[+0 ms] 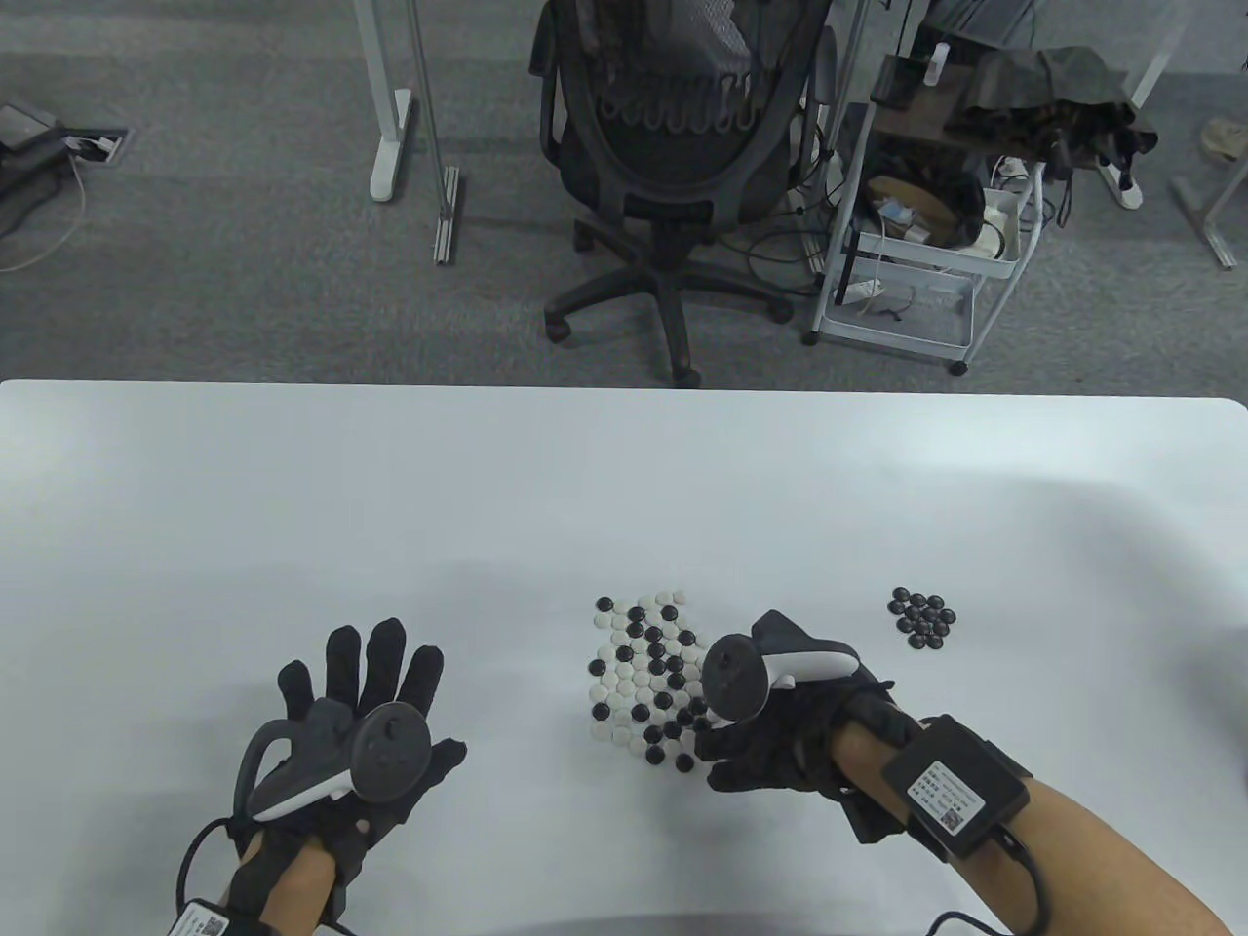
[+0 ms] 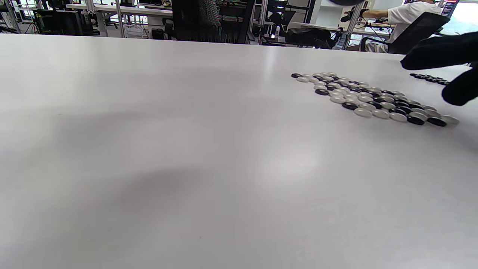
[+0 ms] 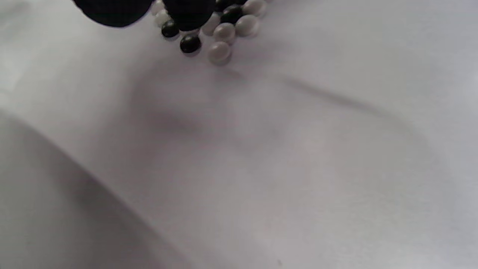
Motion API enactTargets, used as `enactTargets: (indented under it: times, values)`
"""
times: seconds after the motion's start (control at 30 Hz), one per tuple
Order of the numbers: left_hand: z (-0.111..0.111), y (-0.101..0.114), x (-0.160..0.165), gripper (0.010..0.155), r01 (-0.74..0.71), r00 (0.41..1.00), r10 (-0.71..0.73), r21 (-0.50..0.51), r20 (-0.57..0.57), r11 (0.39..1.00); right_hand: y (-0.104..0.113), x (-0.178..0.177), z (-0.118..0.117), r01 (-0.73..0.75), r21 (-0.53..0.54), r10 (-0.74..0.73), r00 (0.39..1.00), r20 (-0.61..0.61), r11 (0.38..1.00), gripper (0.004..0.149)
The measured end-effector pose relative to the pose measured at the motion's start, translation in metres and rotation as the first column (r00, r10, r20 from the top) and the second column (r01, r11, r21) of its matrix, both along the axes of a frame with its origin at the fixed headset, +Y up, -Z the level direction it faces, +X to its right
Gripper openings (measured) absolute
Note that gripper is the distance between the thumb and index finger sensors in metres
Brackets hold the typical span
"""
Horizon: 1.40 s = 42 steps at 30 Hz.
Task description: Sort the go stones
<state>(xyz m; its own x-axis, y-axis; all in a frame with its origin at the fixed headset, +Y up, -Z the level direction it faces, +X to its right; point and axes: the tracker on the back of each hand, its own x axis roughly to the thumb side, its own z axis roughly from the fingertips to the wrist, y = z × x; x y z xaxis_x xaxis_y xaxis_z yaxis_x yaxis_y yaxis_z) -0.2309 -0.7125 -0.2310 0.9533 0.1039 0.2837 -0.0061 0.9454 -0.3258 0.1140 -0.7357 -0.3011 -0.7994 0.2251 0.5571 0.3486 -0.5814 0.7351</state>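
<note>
1. Wide white table [image 1: 390,507]: flat, matte; carries both groups of stones and both hands.
2. Mixed patch of glossy black and white Go stones [image 1: 643,678]: lies one layer deep, slightly right of the table's centre line, near the front edge. Seen also low across the table in the left wrist view [image 2: 369,99] and at the top edge of the right wrist view [image 3: 220,33].
3. Small cluster of black-only Go stones [image 1: 922,616]: sits well apart from the mixed patch, to its right and a little further back.
4. Left hand in a black sensor glove [image 1: 366,717]: hovers or rests at the front left, well apart from both groups. Fingers spread and nearly straight, pointing away from the front edge; holds nothing. Grey-and-white tracker strapped across its back.
5. Right hand in a black sensor glove [image 1: 780,736]: positioned at the near right corner of the mixed patch, fingertips [image 3: 188,13] pointing left and down onto the nearest stones. Fingers bent; cannot tell whether a stone is pinched, since the tracker and glove hide the tips.
6. Black sensor box with a white label [image 1: 955,785]: strapped to the right forearm.
7. Black mesh office chair [image 1: 673,146]: stands on grey carpet behind the table.
</note>
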Motion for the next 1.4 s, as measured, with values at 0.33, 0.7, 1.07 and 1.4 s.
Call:
enactTargets:
  times: [0.33, 0.7, 1.07, 1.4]
  values:
    - [0.000, 0.000, -0.001, 0.080, -0.005, 1.000, 0.005, 0.003, -0.001, 1.000, -0.023, -0.004, 0.016, -0.003, 0.015, 0.004, 0.998, -0.059, 1.000, 0.069]
    - [-0.001, -0.002, 0.001, 0.080, 0.009, 1.000, -0.009, -0.012, 0.002, 1.000, -0.017, 0.098, 0.016, -0.065, 0.000, 0.064, 0.983, 0.172, 0.998, 0.061]
    - [-0.002, -0.003, 0.002, 0.080, 0.015, 1.000, -0.015, -0.026, 0.000, 1.000, -0.021, 0.192, -0.048, -0.074, 0.051, 0.034, 0.835, 0.549, 0.996, 0.061]
    - [0.000, 0.000, 0.000, 0.080, 0.001, 1.000, -0.001, -0.018, -0.012, 1.000, -0.019, 0.182, -0.095, -0.109, 0.057, 0.052, 0.788, 0.613, 0.992, 0.062]
